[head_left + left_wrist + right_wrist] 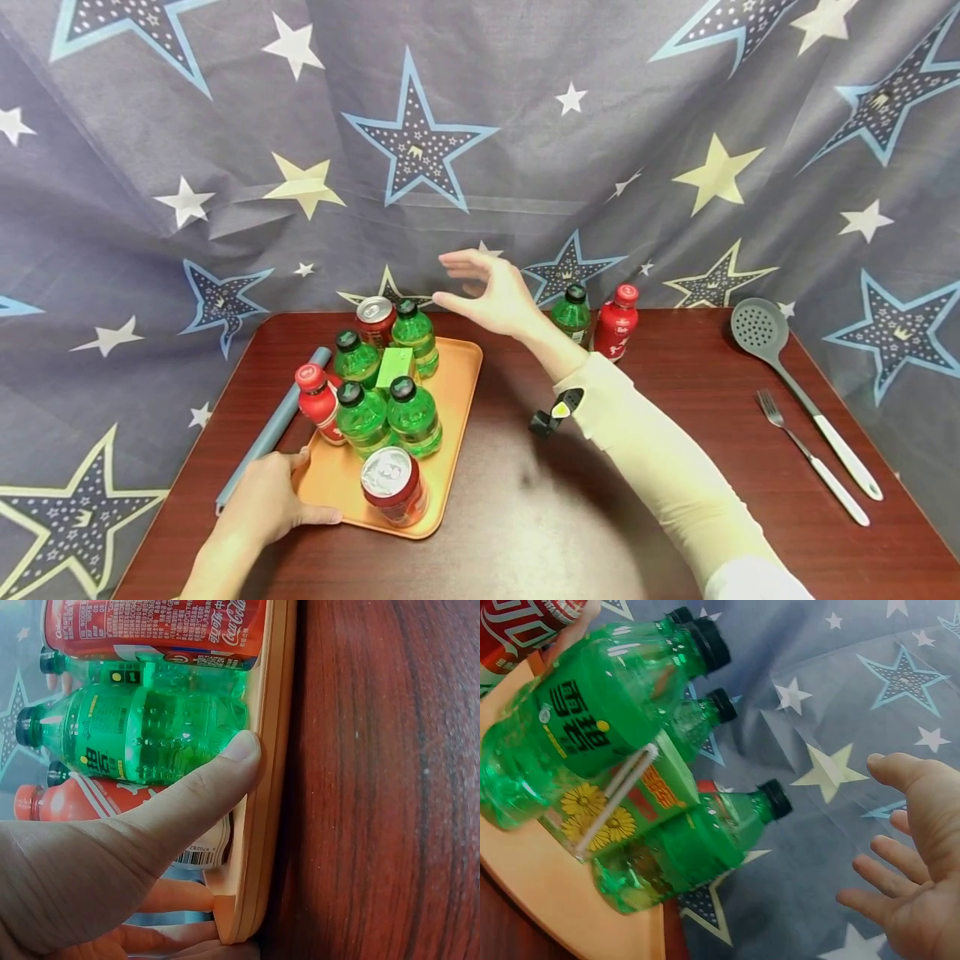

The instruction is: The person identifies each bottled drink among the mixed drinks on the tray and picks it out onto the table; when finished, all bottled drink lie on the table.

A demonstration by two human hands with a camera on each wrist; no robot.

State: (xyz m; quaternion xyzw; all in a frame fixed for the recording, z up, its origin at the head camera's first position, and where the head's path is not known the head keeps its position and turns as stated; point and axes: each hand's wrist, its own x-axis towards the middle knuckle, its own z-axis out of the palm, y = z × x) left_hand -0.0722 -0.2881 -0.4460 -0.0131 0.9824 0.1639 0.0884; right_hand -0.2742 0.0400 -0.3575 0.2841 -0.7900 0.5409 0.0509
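Observation:
An orange tray point(459, 400) lies on the left part of the table, and my left hand point(262, 500) grips its near-left corner, thumb point(202, 780) on the near rim and fingers round the left side. On the tray stand several green soda bottles point(415, 417), a green drink carton point(395, 367) with a straw, a red bottle point(318, 400) at the left edge, one red can point(393, 487) at the front and another red can point(376, 317) at the back. Raised in the air beyond the tray's back right, my right hand point(491, 292) holds nothing, its fingers spread from the thumb.
At the table's back, right of the tray, stand a green bottle point(572, 315) and a red bottle point(617, 323). A grey skimmer point(806, 400) and a fork point(813, 458) lie far right. Left of the tray runs a long blue-grey bar point(273, 429). A star-patterned cloth point(525, 167) hangs behind.

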